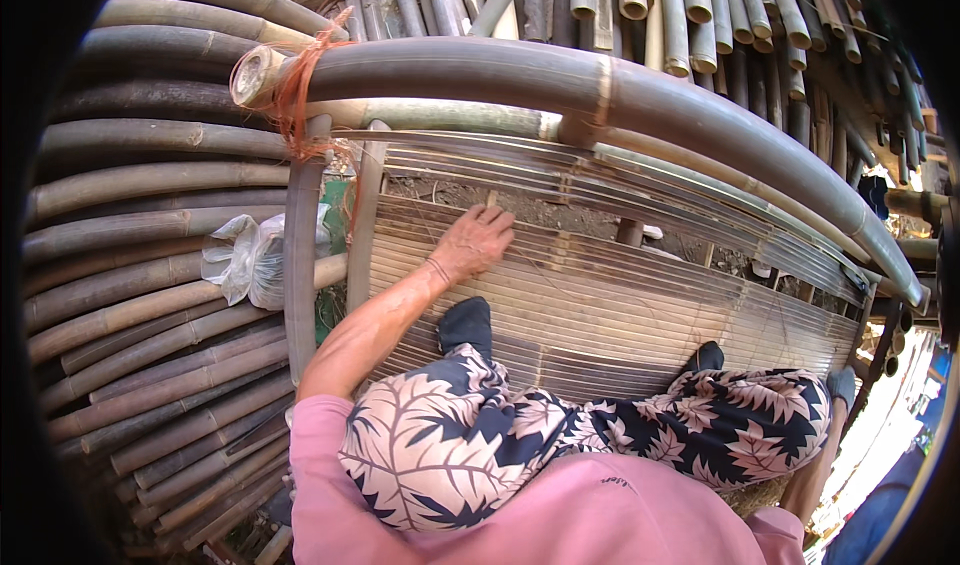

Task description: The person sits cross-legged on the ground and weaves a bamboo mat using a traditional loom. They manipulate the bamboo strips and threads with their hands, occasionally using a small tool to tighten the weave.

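My left hand (476, 240) reaches over a panel of thin bamboo slats (620, 305). Its fingers are bent down and pressed together on the outermost slat along the panel's far edge. Just past the fingertips a short pale stick (492, 198) shows. Thin cord crosses the slats at intervals, binding them. At the far right my right hand (843, 387) appears as a greyish shape beyond my knee, perhaps gloved, near the panel's right end. Its fingers cannot be made out. More narrow slats (640, 170) stretch across the frame, beyond a gap showing bare soil.
A thick bamboo pole (480, 70) spans the far side, lashed with orange twine (298, 95) to an upright. Stacked bamboo poles (160, 175) fill the left, with a white plastic bag (245, 260) on them. More cut poles (720, 15) stand behind. My dark-socked feet (465, 327) rest on the panel.
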Available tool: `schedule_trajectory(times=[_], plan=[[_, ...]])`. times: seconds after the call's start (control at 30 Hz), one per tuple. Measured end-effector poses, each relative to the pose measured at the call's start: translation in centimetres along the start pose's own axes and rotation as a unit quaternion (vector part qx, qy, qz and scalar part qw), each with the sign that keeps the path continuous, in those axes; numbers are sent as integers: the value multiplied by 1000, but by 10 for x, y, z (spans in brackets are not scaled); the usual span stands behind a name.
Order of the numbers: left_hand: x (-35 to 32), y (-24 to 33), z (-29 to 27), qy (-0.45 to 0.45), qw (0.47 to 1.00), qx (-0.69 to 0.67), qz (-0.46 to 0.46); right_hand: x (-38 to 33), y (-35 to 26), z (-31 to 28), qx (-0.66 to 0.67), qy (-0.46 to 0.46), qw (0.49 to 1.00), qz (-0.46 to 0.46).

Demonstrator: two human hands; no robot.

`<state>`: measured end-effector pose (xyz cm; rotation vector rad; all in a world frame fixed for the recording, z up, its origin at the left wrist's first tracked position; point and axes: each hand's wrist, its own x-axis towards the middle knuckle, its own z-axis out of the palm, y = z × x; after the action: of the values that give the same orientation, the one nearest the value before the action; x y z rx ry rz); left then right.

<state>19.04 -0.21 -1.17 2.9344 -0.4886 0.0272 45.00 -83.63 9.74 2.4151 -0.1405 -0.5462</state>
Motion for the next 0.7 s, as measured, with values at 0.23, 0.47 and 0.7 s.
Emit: schedule_trajectory(times=[0.23,0.47,0.7], plan=[[7,-3,1,123,962,-224,-96,-179,-320,-303,256,73,792,-550],[-5,-22,-11,150,939,-287,-113,-296,-541,-336,393,-296,737,-463],[-104,-77,-7,101,974,69,-189,-279,-477,-333,505,-318,712,-371]])
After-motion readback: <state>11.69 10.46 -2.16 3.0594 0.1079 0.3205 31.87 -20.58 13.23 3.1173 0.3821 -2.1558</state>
